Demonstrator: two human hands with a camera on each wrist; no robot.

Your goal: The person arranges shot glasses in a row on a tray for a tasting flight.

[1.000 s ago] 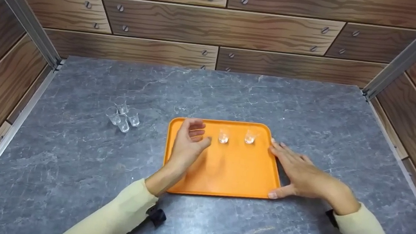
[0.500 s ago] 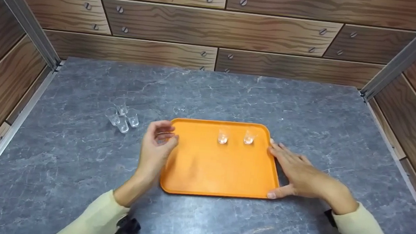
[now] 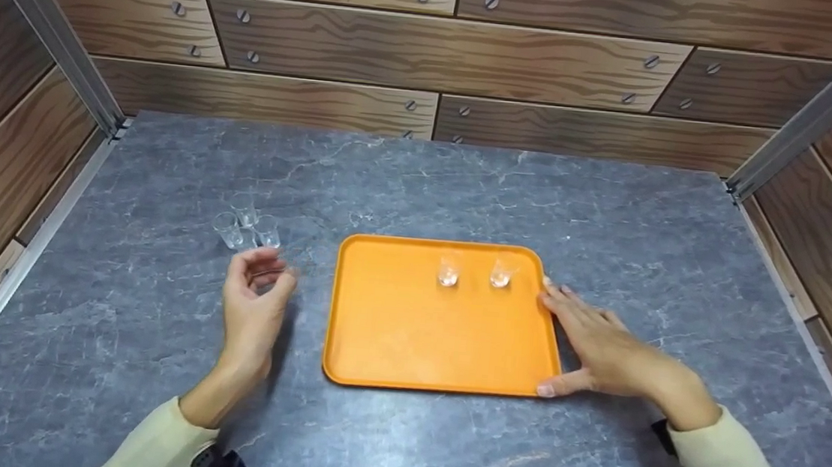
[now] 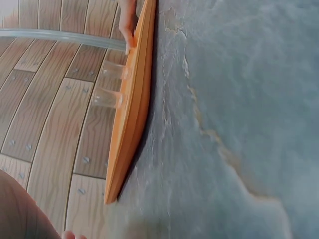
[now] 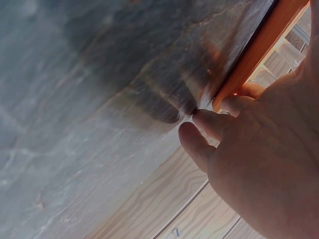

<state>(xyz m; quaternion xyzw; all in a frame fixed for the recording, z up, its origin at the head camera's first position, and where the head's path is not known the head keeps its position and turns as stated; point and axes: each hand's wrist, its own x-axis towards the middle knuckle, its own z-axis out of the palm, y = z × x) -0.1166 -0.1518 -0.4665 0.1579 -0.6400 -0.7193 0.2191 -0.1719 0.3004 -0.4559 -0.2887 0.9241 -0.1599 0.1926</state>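
Observation:
An orange tray point(image 3: 407, 338) lies on the grey marbled table, with two small clear glasses point(image 3: 447, 272) point(image 3: 500, 275) standing near its far edge. My right hand point(image 3: 573, 330) rests flat against the tray's right rim, fingers straight and thumb at the near right corner. My left hand point(image 3: 271, 270) hovers left of the tray with loosely curled fingers that hold nothing I can see, right at a cluster of small glasses point(image 3: 243, 224) on the table. The left wrist view shows the tray point(image 4: 132, 109) edge-on with both glasses point(image 4: 110, 97). The right wrist view shows my fingers point(image 5: 209, 124) at the tray rim point(image 5: 259, 47).
Wood-panelled walls enclose the table on the back, left and right, with metal posts point(image 3: 50, 28) at the back corners. Bare table surface point(image 3: 465, 185) lies beyond the tray and to its right.
My left hand has left the tray and moved left across the table to the cluster of glasses. The right hand, the tray and its two glasses have stayed put.

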